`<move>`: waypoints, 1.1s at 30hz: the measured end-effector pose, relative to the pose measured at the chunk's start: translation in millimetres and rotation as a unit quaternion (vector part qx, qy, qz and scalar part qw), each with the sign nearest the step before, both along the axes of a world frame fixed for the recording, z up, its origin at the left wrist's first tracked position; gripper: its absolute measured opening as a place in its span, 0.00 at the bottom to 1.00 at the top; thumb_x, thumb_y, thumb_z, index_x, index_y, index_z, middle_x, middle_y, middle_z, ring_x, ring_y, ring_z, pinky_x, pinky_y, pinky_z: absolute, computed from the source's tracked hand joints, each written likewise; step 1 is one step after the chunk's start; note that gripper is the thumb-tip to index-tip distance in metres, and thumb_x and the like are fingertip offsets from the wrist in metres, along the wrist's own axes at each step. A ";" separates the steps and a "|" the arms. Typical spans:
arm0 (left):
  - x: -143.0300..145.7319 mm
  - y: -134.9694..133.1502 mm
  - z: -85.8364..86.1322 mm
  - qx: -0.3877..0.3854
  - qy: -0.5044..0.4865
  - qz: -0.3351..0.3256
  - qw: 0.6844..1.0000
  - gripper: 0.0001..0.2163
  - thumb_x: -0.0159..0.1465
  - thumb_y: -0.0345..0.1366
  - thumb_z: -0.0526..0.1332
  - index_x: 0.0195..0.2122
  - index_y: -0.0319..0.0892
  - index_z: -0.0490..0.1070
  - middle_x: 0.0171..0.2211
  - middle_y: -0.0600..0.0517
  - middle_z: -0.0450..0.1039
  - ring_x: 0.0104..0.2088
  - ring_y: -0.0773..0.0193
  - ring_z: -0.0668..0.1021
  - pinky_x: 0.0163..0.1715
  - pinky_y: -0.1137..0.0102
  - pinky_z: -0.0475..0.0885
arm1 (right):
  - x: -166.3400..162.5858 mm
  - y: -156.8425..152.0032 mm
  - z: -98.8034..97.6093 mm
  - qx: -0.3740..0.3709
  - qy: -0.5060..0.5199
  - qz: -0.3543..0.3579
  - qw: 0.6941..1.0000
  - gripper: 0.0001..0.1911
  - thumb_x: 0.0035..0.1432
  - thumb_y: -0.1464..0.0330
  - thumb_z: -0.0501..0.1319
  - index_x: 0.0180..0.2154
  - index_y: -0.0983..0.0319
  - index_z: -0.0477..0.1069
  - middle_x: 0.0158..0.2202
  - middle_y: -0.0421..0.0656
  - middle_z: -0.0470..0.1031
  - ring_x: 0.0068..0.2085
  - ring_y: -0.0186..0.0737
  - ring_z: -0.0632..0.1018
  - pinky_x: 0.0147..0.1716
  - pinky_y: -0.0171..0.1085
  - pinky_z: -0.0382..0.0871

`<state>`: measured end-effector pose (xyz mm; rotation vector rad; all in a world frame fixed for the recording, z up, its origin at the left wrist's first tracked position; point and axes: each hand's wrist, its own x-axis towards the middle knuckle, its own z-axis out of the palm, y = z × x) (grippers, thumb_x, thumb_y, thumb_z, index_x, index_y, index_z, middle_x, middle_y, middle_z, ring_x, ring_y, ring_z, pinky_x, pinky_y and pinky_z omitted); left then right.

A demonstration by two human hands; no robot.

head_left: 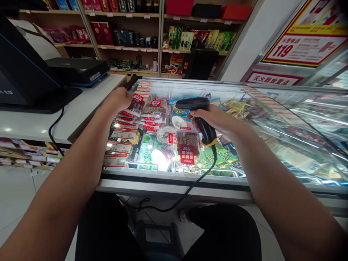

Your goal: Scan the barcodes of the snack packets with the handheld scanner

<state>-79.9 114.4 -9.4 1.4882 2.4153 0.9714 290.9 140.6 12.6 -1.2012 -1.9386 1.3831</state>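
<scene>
My right hand (208,117) is wrapped round the handle of a black barcode scanner (194,104), its head pointing left and its cable trailing from the grip. With fingers closed, my left hand (119,98) grips a clear snack packet with a red label (136,105) at the left end of the glass top. Beside it lies a pile of similar packets (154,108). Another red-labelled packet (187,148) rests apart from these on the glass, below the scanner, label end toward me.
The glass-topped freezer (174,178) holds colourful frozen packs. To the left is a white counter (73,121) with a black screen (24,69) and a scale (78,69). Shelves (122,49) of goods stand behind. The scanner cable (174,206) loops down over the freezer's front edge.
</scene>
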 end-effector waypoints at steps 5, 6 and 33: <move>8.7 -4.5 -0.7 -0.062 0.108 0.075 0.989 0.17 0.53 0.53 0.70 0.35 0.47 0.75 0.42 0.40 0.81 0.58 0.32 0.74 0.57 0.36 0.61 | 0.6 4.7 -3.7 0.002 0.019 -0.035 0.999 0.16 0.56 0.62 0.70 0.46 0.59 0.78 0.26 0.46 0.76 0.29 0.47 0.77 0.28 0.45 0.76; 10.6 -6.4 0.7 -0.063 0.122 0.076 0.988 0.19 0.52 0.55 0.71 0.35 0.47 0.76 0.40 0.40 0.81 0.59 0.33 0.73 0.59 0.35 0.57 | 0.5 4.8 -3.4 0.000 0.018 -0.037 0.999 0.16 0.56 0.62 0.71 0.46 0.59 0.78 0.27 0.46 0.76 0.29 0.47 0.77 0.28 0.45 0.76; 191.5 -82.7 -6.7 -0.174 0.174 -0.380 0.892 0.31 0.64 0.49 0.67 0.61 0.38 0.60 0.54 0.36 0.76 0.49 0.40 0.81 0.39 0.56 0.76 | 10.7 12.0 8.4 0.069 -0.201 0.113 0.971 0.14 0.55 0.54 0.69 0.35 0.58 0.77 0.35 0.47 0.78 0.40 0.54 0.79 0.40 0.49 0.76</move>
